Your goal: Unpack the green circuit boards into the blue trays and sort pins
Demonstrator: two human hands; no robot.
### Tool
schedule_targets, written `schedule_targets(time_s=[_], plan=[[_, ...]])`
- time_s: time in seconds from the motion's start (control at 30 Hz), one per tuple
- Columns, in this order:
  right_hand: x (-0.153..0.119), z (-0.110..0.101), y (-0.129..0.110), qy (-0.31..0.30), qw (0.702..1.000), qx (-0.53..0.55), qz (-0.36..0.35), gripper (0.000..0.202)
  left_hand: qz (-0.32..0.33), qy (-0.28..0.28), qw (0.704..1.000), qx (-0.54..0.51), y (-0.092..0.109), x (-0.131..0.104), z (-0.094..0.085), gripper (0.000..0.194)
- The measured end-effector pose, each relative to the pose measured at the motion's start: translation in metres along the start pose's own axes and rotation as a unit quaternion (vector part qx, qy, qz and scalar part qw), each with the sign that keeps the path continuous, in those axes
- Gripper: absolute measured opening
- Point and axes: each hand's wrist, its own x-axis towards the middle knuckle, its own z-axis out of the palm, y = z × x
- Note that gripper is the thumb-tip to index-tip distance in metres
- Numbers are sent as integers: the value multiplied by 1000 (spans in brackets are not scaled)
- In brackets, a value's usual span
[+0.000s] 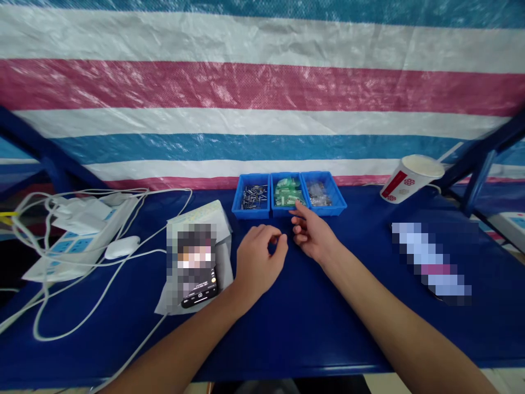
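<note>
My left hand (261, 257) is over the dark blue table (303, 334), fingers curled round so that the thumb and fingertips come close together in a ring; I cannot tell whether they meet or pinch anything small. My right hand (310, 230) is part open beside it, its uppermost digit stretched out and the others loosely bent, and I see nothing in its grasp. That stretched tip is at the front edge of the middle of 3 trays — whether it touches, I cannot tell. The 3 stand side by side beyond my hands: a blue plastic tray of thin silvery metal pieces (251, 214) on the left, a blue plastic tray of small green packets (283, 212) in the middle, and a blue plastic tray of small clear and greyish pieces (330, 210) on the right. Left of my left hand, a black phone with a lit screen (200, 294) leans on a pale patterned box (205, 213). Farther left, white cables (41, 328) tangle around a white power strip with blue sockets (76, 249). Well to my right stands a white and red paper cup (404, 183) — tilted in my view — with a pixelated object (432, 265) nearer me.
</note>
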Motion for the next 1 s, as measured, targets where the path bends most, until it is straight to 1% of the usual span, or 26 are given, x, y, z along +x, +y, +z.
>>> schedule_targets(time_s=[0.07, 0.13, 0.2, 0.3, 0.43, 0.57, 0.63, 0.8, 1.0], plan=[[1, 4, 0, 6, 1000, 5, 5, 26, -44, 30, 999, -10, -3, 3, 0, 5], [1, 8, 0, 20, 1000, 11, 6, 25, -77, 55, 995, -27, -6, 5, 0, 11], [1, 12, 2, 37, 999, 17, -2, 22, -93, 67, 993, -37, -7, 5, 1, 15], [1, 15, 4, 49, 998, 37, -28, 19, -104, 70, 991, -47, -8, 6, 2, 17], [2, 15, 6, 47, 996, 59, -48, 19, -126, 62, 988, -64, -9, 7, 3, 19], [3, 14, 10, 39, 993, 82, -78, 14, -142, 62, 985, -79, -11, 8, 3, 19], [3, 14, 12, 31, 991, 90, -99, 12, -142, 66, 984, -87, -12, 8, 4, 22], [-1, 16, 18, 30, 981, 93, -165, 18, -144, 70, 981, -108, -12, 6, 6, 37], [-16, 21, 23, 43, 950, 66, -301, 22, -148, 75, 979, -122, -13, 4, 8, 45]])
